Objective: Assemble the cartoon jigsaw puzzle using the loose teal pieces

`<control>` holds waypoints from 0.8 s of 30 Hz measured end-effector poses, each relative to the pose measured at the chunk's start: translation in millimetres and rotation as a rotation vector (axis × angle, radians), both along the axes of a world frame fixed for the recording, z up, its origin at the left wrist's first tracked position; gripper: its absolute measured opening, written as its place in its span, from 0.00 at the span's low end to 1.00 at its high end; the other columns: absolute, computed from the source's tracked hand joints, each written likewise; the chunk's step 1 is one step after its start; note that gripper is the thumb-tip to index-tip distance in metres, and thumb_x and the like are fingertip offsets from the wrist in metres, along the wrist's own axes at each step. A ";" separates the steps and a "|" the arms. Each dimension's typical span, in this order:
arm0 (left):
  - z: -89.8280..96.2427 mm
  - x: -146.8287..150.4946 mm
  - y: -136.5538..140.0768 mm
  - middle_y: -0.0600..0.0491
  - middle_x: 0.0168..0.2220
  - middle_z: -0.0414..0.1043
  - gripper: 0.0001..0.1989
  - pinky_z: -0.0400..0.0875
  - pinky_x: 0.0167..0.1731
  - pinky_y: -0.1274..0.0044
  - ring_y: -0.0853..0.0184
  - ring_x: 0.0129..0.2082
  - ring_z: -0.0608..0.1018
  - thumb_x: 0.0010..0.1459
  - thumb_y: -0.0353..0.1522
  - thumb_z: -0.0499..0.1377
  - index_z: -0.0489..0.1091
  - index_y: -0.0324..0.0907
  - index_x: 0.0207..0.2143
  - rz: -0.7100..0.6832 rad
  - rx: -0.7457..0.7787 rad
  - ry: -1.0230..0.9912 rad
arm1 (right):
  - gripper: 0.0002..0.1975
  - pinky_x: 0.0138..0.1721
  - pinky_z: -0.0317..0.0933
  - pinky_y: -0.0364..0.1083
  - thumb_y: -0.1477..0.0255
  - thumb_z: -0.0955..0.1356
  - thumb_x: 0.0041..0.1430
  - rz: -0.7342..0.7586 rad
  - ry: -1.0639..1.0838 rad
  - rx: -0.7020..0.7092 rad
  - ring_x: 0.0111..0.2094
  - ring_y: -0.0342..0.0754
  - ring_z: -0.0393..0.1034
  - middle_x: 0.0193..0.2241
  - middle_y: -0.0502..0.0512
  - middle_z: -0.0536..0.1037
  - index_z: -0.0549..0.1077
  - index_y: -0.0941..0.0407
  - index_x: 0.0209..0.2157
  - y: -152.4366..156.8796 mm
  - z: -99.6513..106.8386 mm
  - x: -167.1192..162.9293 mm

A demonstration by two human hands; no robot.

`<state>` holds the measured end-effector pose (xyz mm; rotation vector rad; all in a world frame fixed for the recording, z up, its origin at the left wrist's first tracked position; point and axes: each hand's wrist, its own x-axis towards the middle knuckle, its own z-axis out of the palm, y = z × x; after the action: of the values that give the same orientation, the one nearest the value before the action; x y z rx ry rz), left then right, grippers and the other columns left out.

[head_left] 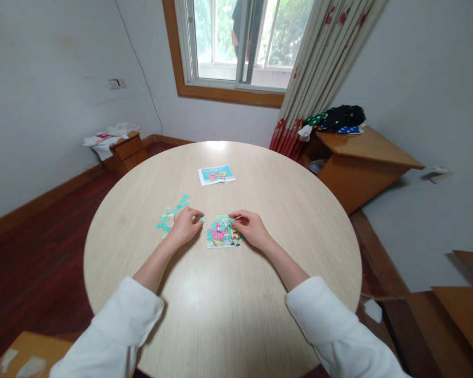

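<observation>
I've got a round, pale surface w/ the part-built puzzle near its middle, loose pieces to the L, printed pic beyond. L hand pinches a small piece; R hand is at the puzzle's upper R edge, can't tell if gripping. Bkgd: window, red-patterned curtain, clothes on wooden furniture, dk red floor.
</observation>
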<state>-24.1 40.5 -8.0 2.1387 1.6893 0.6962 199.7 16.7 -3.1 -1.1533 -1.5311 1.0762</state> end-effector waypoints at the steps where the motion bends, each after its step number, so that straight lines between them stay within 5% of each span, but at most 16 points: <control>1: 0.0 0.0 -0.1 0.49 0.37 0.72 0.10 0.66 0.42 0.69 0.62 0.38 0.73 0.52 0.30 0.57 0.74 0.42 0.37 0.002 -0.003 -0.002 | 0.11 0.33 0.65 0.44 0.70 0.69 0.45 -0.002 0.003 -0.011 0.29 0.43 0.70 0.31 0.54 0.78 0.76 0.58 0.33 0.2 -0.5 0.0; 8: 11.0 6.9 -4.3 0.48 0.37 0.72 0.09 0.68 0.41 0.69 0.63 0.37 0.73 0.51 0.30 0.58 0.74 0.40 0.36 -0.001 0.050 -0.117 | 0.11 0.33 0.68 0.46 0.68 0.70 0.46 0.009 0.121 -0.148 0.31 0.47 0.75 0.27 0.54 0.78 0.75 0.58 0.33 0.1 -2.1 -1.9; 16: 22.2 29.1 -25.3 0.50 0.39 0.75 0.12 0.67 0.44 0.70 0.64 0.41 0.74 0.52 0.28 0.61 0.72 0.43 0.40 -0.275 0.105 -0.250 | 0.15 0.33 0.68 0.45 0.66 0.72 0.44 0.066 0.205 -0.170 0.29 0.46 0.75 0.25 0.51 0.77 0.74 0.59 0.34 -5.1 4.3 -8.0; 24: 21.4 39.0 -31.8 0.50 0.37 0.75 0.09 0.67 0.42 0.72 0.64 0.39 0.74 0.55 0.28 0.58 0.73 0.42 0.39 -0.362 0.078 -0.261 | 0.15 0.32 0.68 0.44 0.65 0.72 0.43 0.123 0.245 -0.201 0.26 0.43 0.73 0.24 0.49 0.76 0.74 0.58 0.34 -7.5 5.1 -11.5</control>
<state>14.9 8.7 13.4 2.2093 1.1220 0.8940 188.2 9.2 2.0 -1.0259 -1.3384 1.4255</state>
